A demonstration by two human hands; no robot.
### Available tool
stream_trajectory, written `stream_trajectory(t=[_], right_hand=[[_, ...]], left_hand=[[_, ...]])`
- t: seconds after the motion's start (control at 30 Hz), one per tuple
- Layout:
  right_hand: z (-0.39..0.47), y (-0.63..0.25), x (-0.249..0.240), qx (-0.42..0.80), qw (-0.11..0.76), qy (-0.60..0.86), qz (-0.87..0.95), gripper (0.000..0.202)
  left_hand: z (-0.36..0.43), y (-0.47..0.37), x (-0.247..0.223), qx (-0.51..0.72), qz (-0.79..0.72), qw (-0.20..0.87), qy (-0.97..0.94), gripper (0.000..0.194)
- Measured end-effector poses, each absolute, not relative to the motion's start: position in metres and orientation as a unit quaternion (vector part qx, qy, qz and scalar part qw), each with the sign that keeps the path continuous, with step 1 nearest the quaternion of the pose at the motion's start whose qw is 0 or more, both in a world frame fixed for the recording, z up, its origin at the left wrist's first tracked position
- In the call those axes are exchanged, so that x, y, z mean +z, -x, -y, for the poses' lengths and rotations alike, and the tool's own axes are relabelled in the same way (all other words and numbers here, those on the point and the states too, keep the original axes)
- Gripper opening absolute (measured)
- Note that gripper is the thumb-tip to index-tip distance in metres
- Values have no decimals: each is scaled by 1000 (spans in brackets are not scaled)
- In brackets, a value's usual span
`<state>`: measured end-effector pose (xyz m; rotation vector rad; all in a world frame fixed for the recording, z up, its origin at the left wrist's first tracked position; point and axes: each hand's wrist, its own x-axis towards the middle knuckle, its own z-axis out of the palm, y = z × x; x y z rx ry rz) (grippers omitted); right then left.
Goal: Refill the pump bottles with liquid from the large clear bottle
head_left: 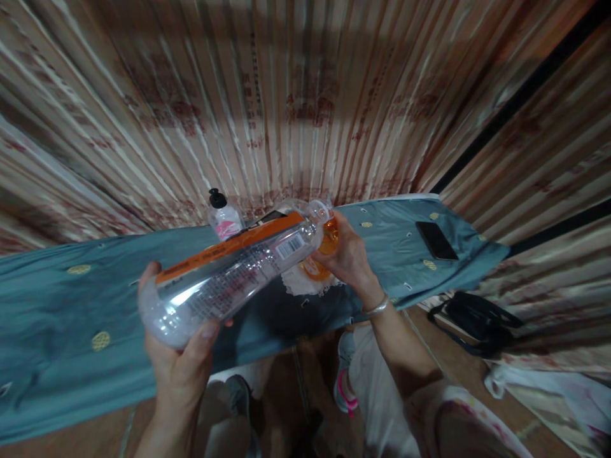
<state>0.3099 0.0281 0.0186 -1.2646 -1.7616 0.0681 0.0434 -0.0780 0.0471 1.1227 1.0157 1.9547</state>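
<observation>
A large clear plastic bottle (233, 273) with an orange-edged label and a barcode lies tilted across the view, its neck up to the right. My left hand (179, 350) is wrapped round its base end. My right hand (347, 251) is closed round a smaller clear bottle (329, 236) with orange liquid in it. The large bottle's mouth is right at the top of the smaller one; whether they touch I cannot tell. Beneath the smaller bottle is a white frilly-edged cloth or paper (298, 283). A white bottle (225, 219) with a black cap stands behind the large bottle.
A blue-green cloth (76, 305) with yellow patterns covers the narrow table. A dark phone (436, 240) lies at its right. Pleated curtains (286, 95) hang close behind. On the tiled floor at right sits a black bag (477, 321), with a white bag (548, 394) nearer me.
</observation>
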Motion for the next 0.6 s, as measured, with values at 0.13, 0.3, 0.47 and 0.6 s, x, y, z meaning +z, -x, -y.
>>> stream_trajectory(t=[0.13,0.3,0.47,0.6], right_hand=[[-29,-311,18,32,472,512,717,71],[-29,-312,17,31,472,507,721,73],[-29,-312,17,19,468,509,722,71],[-30,-311,16,7,472,506,722,72]], left_hand=[[77,-42,45,747,-379,322,-442,89],[78,-44,45,751,-371,321,-442,88],[78,-44,46,754,-375,320,-434,90],[79,-44,45,746,-379,320,-444,89]])
